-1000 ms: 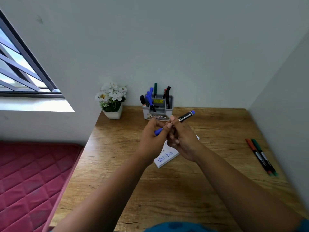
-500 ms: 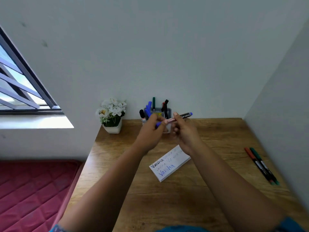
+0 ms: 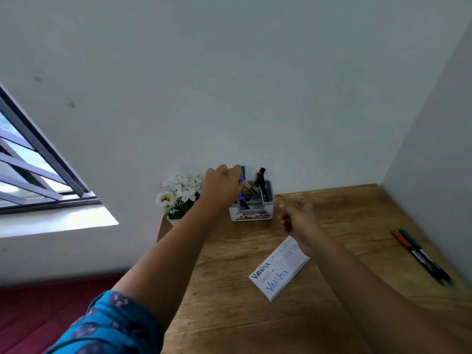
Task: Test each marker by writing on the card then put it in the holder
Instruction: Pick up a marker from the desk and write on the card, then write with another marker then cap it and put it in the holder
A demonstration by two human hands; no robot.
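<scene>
The wooden surface (image 3: 332, 251) carries one flower pot (image 3: 178, 195) at the back, one written-on card (image 3: 279, 268) and two markers (image 3: 421, 256), red and green, lying together at the right. The grey holder (image 3: 251, 208) holds several markers; the left hand (image 3: 222, 185), partly hiding it, grips a blue marker (image 3: 241, 180) over its compartments. The right hand (image 3: 297, 218) hovers loosely curled and empty between holder and card.

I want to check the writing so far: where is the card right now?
In the head view the card lies flat on the wooden desk, right of centre, in front of the holder and partly under the right hand.
</scene>
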